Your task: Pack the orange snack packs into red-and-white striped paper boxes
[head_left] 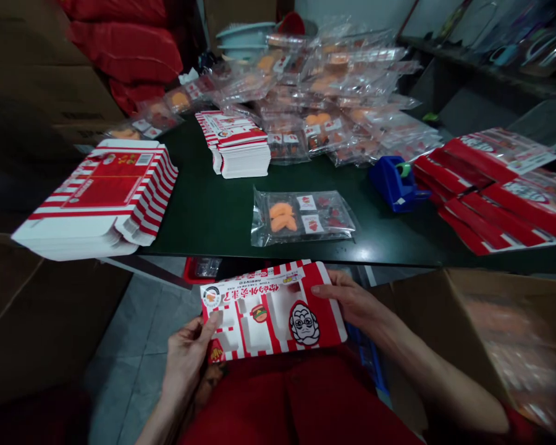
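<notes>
A red-and-white printed carton (282, 321) is held in front of my body, just below the table's front edge. Its face shows a burger, fries, a white cartoon head and upside-down lettering. My left hand (189, 343) grips the left end, thumb on top. At the other end my right hand (352, 296) has its thumb on the face and its fingers hidden behind. Beyond the carton, a clear plastic packet (304, 216) with orange pieces and small white-labelled packs lies on the table.
On the dark green table (204, 216) stand striped flat cartons (102, 191), a smaller card stack (238, 145), heaped clear packets (324, 93), a blue tape dispenser (393, 183) and red printed packages (500, 185). An open cardboard box (458, 346) sits at lower right.
</notes>
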`<state>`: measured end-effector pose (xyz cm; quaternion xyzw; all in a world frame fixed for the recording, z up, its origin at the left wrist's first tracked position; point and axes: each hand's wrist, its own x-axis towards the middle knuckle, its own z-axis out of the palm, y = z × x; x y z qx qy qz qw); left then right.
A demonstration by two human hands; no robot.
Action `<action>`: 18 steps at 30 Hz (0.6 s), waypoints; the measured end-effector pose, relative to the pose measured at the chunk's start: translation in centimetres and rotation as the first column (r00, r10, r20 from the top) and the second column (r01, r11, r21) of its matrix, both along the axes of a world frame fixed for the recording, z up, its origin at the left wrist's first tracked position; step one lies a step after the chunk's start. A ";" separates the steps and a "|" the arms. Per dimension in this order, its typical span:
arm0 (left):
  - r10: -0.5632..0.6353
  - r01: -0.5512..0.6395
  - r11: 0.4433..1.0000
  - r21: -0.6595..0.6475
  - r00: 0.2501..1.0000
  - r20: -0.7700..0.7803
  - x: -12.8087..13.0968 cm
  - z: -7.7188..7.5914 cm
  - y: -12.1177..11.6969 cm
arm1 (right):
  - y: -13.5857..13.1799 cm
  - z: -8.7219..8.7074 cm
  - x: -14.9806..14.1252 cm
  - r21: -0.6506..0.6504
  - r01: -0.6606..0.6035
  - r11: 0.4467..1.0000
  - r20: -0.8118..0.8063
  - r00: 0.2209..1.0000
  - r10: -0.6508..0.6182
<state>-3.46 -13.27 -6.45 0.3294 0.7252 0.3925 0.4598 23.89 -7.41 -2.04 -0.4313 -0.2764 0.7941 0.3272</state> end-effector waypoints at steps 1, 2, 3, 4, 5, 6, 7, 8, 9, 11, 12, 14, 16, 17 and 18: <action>-0.006 0.032 0.994 0.107 0.973 -0.231 -0.5 0.1 0.2 | 0.2 -0.1 0.0 -0.005 -0.021 1.000 -0.018 1.000 0.021; 0.027 0.088 0.969 0.231 0.891 -0.453 -0.9 0.4 0.6 | 0.4 -0.3 0.0 -0.004 -0.035 0.999 -0.033 0.999 0.035; 0.089 0.175 0.922 0.345 0.772 -0.630 -1.3 1.0 1.2 | 0.7 -0.3 0.0 0.001 -0.045 0.999 -0.043 0.998 0.045; 0.140 0.282 0.860 0.426 0.672 -0.727 -1.7 1.7 1.9 | 1.0 -0.3 0.1 0.009 -0.046 0.999 -0.046 0.998 0.046; 0.034 0.464 0.793 0.395 0.614 -0.789 -2.1 2.5 2.8 | 1.4 -0.2 0.2 0.020 -0.048 0.999 -0.045 0.998 0.049; -0.068 0.608 0.713 0.348 0.555 -0.829 -2.4 3.5 3.7 | 1.8 0.0 0.3 0.033 -0.049 0.998 -0.038 0.998 0.050; -0.151 0.729 0.629 0.270 0.456 -0.877 -2.7 4.5 4.7 | 2.2 0.3 0.6 0.049 -0.049 0.998 -0.027 0.998 0.050; -0.219 0.797 0.581 0.166 0.350 -0.911 -3.0 5.5 5.6 | 2.6 0.7 0.8 0.069 -0.047 0.997 -0.014 0.999 0.048; -0.241 0.817 0.566 0.107 0.288 -0.927 -3.2 6.4 6.4 | 3.0 1.0 1.1 0.087 -0.051 0.995 -0.001 0.999 0.051; -0.334 0.862 0.504 0.057 0.255 -0.907 -3.2 7.9 7.5 | 3.5 1.7 1.4 0.116 -0.083 0.990 0.021 0.996 0.081; -0.395 0.884 0.465 0.055 0.262 -0.880 -2.9 8.3 7.8 | 3.6 2.0 1.4 0.125 -0.116 0.985 0.031 0.993 0.114; -0.518 0.920 0.391 0.042 0.258 -0.815 -1.7 8.6 8.0 | 3.6 2.2 1.0 0.143 -0.212 0.967 0.036 0.977 0.208; -0.623 0.942 0.337 -0.005 0.219 -0.751 -0.1 8.3 7.9 | 3.5 2.1 0.2 0.175 -0.317 0.932 0.025 0.948 0.317; -0.659 0.942 0.335 -0.017 0.222 -0.719 0.7 7.9 7.8 | 3.5 2.0 -0.3 0.196 -0.357 0.913 0.019 0.932 0.361; -0.681 0.938 0.347 -0.018 0.239 -0.692 1.2 7.5 7.8 | 3.5 1.8 -0.8 0.220 -0.384 0.897 0.017 0.921 0.390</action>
